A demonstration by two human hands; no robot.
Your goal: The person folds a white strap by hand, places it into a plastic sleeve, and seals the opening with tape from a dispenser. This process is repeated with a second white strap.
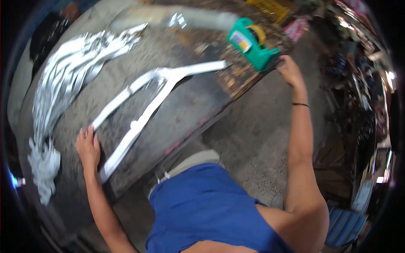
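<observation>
A fisheye view bends and darkens the edges of a cluttered workshop, leaving the shelves at right and the blurred pale roll (173, 19) at the far end of the desk (190, 105) hard to make out. A forked, foil-wrapped metal frame (147, 99) lies flat on the dark desk, its two long legs running toward the person. The left hand (88, 149) rests spread and flat on the desk, fingertips touching the end of the nearer-left leg and just beside the other; it grips nothing. The right hand (289, 69) is at the desk's far corner, against the base of a green tape dispenser (252, 42), well apart from the frame; whether it is closed on it cannot be told. A heap of crumpled foil strips (67, 84) lies left of the frame.
</observation>
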